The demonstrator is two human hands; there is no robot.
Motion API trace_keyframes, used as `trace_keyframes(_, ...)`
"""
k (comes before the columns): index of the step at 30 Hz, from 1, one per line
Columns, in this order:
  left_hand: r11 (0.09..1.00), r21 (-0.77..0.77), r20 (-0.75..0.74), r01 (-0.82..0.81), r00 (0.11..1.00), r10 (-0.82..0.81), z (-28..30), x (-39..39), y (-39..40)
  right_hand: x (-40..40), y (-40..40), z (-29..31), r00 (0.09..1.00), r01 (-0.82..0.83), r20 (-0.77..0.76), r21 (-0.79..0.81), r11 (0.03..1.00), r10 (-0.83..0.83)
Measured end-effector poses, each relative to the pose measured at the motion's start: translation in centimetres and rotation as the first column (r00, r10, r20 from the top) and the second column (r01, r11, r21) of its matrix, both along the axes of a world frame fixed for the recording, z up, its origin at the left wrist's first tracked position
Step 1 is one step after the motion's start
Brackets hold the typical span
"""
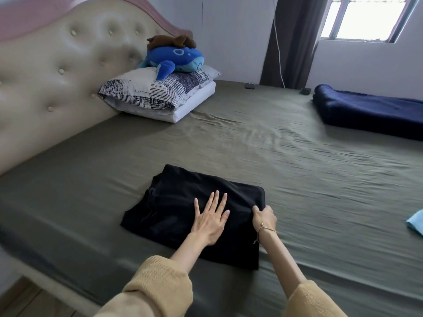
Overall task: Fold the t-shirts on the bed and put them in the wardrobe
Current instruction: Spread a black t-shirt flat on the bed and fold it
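Note:
A black t-shirt (180, 202), folded into a rough rectangle, lies on the olive-green bed sheet (297, 179) near the front edge of the bed. My left hand (211, 219) rests flat on the middle of the shirt with its fingers straight and spread. My right hand (264, 217), with a thin bracelet at the wrist, pinches the shirt's right edge between thumb and curled fingers. A corner of light blue cloth (416, 221) shows at the right border. The wardrobe is out of view.
A tufted cream headboard (57, 88) stands at the left. Stacked pillows (160, 94) with a blue plush whale (176, 59) sit at the head of the bed. A folded navy blanket (370, 110) lies at the far right. A dark curtain (295, 40) and a window (366, 17) are behind.

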State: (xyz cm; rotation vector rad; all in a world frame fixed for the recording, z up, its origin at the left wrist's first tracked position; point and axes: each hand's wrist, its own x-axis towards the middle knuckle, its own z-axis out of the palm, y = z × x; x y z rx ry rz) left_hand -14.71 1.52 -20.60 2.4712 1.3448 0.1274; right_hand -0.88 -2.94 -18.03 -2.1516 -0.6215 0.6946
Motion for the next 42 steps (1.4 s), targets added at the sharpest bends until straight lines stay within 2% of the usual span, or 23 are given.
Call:
trace_keyframes(8, 0.992, -0.031, 0.105, 0.121, 0.988, -0.117, 0.0, 7.9, -6.0, 8.3, -6.2, 0.7, 0.977, 0.188, -0.13, 0.178, 0.966, -0.166)
trace_keyframes(11, 0.984, -0.074, 0.075, 0.16, 0.985, -0.154, 0.0, 11.4, -8.7, 11.4, -9.0, 0.6, 0.959, 0.242, -0.197, 0.189, 0.952, -0.205)
trace_keyframes(15, 0.983, -0.089, 0.093, 0.162, 0.984, -0.153, -0.1, 13.0, -9.7, 13.0, -10.2, 0.0, 0.941, 0.221, -0.308, 0.235, 0.947, -0.143)
trace_keyframes(18, 0.986, -0.101, 0.251, 0.134, 0.962, -0.105, 0.4, 12.4, -9.0, 11.8, -9.4, 1.5, 0.905, 0.221, -0.421, 0.333, 0.917, -0.064)
trace_keyframes(20, 0.996, -0.046, 0.364, 0.081, 0.929, -0.059, 0.7, 11.3, -7.9, 10.5, -8.0, 2.7, 0.882, 0.206, -0.471, 0.378, 0.902, -0.004)
trace_keyframes(24, 0.999, 0.045, 0.381, 0.026, 0.924, -0.041, -0.2, 7.7, -5.1, 7.3, -4.3, 4.1, 0.89, 0.109, -0.444, 0.42, 0.901, 0.099)
trace_keyframes(26, 0.999, 0.034, 0.449, -0.026, 0.893, 0.008, -0.8, 5.6, -4.1, 5.5, -2.5, 4.4, 0.896, 0.042, -0.417, 0.421, 0.906, 0.152)
trace_keyframes(28, 0.99, -0.084, 0.619, -0.116, 0.772, 0.143, -1.0, 3.7, -3.0, 3.5, -0.3, 4.3, 0.912, -0.033, -0.367, 0.385, 0.922, 0.186)
trace_keyframes(30, 0.925, -0.337, 0.747, -0.173, 0.549, 0.375, -0.5, 2.2, -1.8, 1.5, 1.5, 3.9, 0.936, -0.119, -0.281, 0.315, 0.942, 0.212)
trace_keyframes(32, 0.806, -0.589, 0.751, -0.057, 0.327, 0.573, 0.7, 1.0, -0.7, -0.3, 3.6, 3.1, 0.948, -0.201, -0.2, 0.225, 0.953, 0.247)
trace_keyframes(33, 0.741, -0.672, 0.713, 0.01, 0.28, 0.643, 1.1, 0.3, 0.0, -1.4, 4.6, 2.8, 0.949, -0.23, -0.178, 0.178, 0.957, 0.261)
trace_keyframes(36, 0.563, -0.802, 0.597, 0.198, 0.281, 0.752, 1.8, -0.8, 1.5, -4.1, 6.0, 2.0, 0.953, -0.259, -0.15, 0.058, 0.964, 0.264)
trace_keyframes(38, 0.501, -0.839, 0.544, 0.211, 0.32, 0.776, 2.2, -1.2, 2.3, -5.6, 6.7, 1.2, 0.953, -0.245, -0.177, 0.027, 0.969, 0.246)
trace_keyframes(40, 0.518, -0.843, 0.53, 0.146, 0.393, 0.751, 2.6, -1.4, 3.1, -6.5, 6.7, 0.9, 0.931, -0.234, -0.271, 0.069, 0.97, 0.244)
trace_keyframes(42, 0.587, -0.806, 0.551, 0.072, 0.451, 0.702, 2.6, -1.6, 4.0, -6.8, 6.6, 1.0, 0.881, -0.219, -0.397, 0.139, 0.966, 0.257)
